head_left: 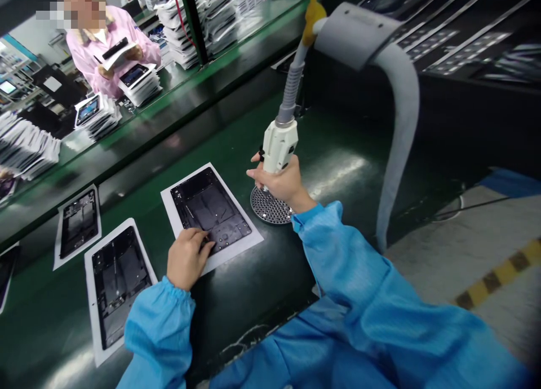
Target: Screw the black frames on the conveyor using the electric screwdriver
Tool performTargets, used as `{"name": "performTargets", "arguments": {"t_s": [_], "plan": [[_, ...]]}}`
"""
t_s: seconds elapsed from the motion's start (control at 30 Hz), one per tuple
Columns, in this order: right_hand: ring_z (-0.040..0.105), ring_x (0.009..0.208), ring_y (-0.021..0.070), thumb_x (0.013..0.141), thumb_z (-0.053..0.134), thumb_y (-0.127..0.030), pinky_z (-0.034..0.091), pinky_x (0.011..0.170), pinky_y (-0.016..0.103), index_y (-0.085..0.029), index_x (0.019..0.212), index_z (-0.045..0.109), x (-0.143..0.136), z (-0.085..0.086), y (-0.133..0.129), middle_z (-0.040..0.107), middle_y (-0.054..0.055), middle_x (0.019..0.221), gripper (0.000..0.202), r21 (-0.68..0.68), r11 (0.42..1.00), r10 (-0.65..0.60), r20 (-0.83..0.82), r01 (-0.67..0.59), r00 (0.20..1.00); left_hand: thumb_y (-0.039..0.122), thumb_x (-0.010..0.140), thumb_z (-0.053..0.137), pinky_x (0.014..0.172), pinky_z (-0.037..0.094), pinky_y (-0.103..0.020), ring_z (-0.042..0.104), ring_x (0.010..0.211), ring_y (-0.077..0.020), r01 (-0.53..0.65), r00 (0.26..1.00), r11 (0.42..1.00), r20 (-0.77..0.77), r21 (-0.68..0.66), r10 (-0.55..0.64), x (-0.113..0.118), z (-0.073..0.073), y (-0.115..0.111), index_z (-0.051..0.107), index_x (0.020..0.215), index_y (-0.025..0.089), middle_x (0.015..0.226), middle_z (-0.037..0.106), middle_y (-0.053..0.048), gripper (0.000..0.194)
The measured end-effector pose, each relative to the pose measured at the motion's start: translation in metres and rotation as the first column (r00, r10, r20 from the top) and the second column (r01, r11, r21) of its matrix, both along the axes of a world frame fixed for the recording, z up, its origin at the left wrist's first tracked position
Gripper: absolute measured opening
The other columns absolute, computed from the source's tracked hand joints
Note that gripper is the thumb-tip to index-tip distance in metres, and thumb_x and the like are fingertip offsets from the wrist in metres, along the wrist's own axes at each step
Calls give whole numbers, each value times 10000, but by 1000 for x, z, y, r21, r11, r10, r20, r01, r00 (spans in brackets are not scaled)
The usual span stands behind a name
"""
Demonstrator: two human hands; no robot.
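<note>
Right hand: we see the right hand (287, 180) wrapped around the white tool (279, 144), fingers curled about its lower body.
White tool: upright with a slight lean, business end down; we find it just right of the nearest panel, over the perforated disc.
Left hand: the left hand (188, 256) sits at the near edge of the dark panel (210, 206), thumb and fingertips drawn close together over it; we cannot tell whether they pinch anything.
Dark panel: lies flat on a white sheet (236, 248), between our two hands.
Perforated disc: the perforated disc (266, 207) rests on the green bench (262, 290), partly hidden by the right hand.
Hose: a ribbed hose (289, 93) rises from the tool to a yellow fitting (313, 20); a thicker grey tube (403, 101) bends away rightward and down.
Panels to our left: a second panel (120, 287) and a third panel (79, 225), each on white backing; another is cut off at the frame edge.
Across the bench: a person in pink (120, 28) holds a sheet and a dark item, near stacks of sheets (177, 34).
</note>
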State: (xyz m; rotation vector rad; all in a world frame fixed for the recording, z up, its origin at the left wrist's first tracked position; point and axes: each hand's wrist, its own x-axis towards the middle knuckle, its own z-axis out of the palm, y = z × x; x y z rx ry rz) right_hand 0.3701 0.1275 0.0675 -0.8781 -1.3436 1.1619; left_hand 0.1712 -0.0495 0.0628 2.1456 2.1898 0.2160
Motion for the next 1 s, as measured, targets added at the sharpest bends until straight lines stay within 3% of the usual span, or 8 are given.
{"name": "performTargets", "arguments": {"t_s": [0.17, 0.53, 0.7, 1.0], "plan": [[482, 391, 92, 622, 703, -231, 464, 490, 300, -190, 762, 583, -1, 0, 0, 526, -82, 455, 189, -3, 1000, 14, -2, -14, 1000, 319, 832, 642, 878, 524, -324, 629, 985, -221, -82, 996, 994, 17, -69, 83, -21, 2, 2, 708, 1006, 193, 1029, 684, -62, 224], [486, 395, 96, 597, 704, -253, 444, 482, 294, -167, 754, 593, -2, 0, 0, 527, -71, 466, 211, -45, 999, 21, -1, -21, 1000, 278, 824, 638, 849, 527, -310, 646, 927, -204, -80, 994, 992, 61, -100, 86, -22, 3, 3, 726, 922, 197, 1006, 683, -46, 154], [493, 405, 101, 592, 713, -292, 431, 472, 277, -166, 772, 599, -2, 0, 2, 531, -65, 462, 247, -77, 996, 45, 30, -43, 999, 317, 826, 612, 882, 530, -338, 648, 938, -213, -52, 993, 997, 104, -57, 58, -25, 1, 1, 711, 886, 203, 997, 686, -55, 163], [474, 394, 79, 603, 706, -300, 408, 440, 232, -162, 798, 590, -13, -6, 17, 510, -78, 462, 266, -83, 971, 224, 3, -223, 975, 516, 804, 548, 776, 565, -358, 686, 813, -231, -53, 960, 996, 278, 73, 30, -38, -12, 10, 692, 735, 268, 923, 713, -45, 295]]}}
